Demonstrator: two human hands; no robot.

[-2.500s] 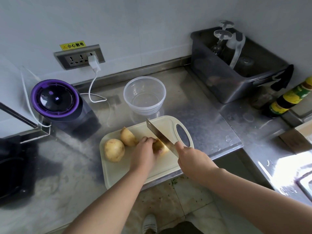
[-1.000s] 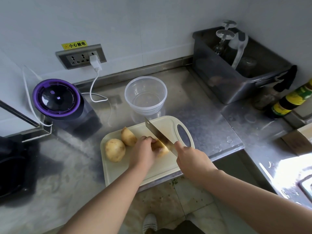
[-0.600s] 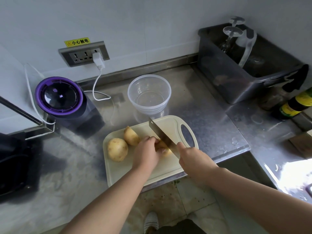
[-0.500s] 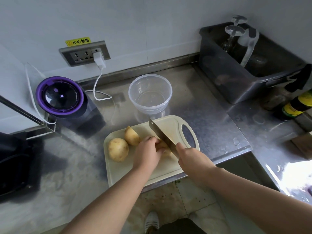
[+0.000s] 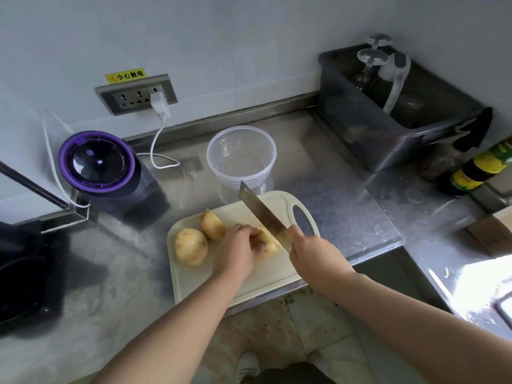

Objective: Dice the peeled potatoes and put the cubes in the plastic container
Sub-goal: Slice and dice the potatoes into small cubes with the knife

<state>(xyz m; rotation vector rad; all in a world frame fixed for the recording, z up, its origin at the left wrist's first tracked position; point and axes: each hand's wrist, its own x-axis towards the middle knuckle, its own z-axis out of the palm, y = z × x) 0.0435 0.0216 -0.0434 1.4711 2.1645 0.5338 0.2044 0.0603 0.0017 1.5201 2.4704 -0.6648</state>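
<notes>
My left hand [image 5: 235, 250] curls over the potato [image 5: 264, 241] on the board [image 5: 249, 278] at mid-frame, my right hand [image 5: 313, 253] grips the knife [image 5: 260, 209] just beside it, so a rolling potato could bring the blade onto my left hand.

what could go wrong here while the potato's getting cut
1. The left hand grips the potato right beside the cleaver blade; a slip may nick fingers.
2. The cutting board lies at the front edge of the counter; hard chopping might shift it off.
3. The two other potatoes lie loose and may roll.
</notes>
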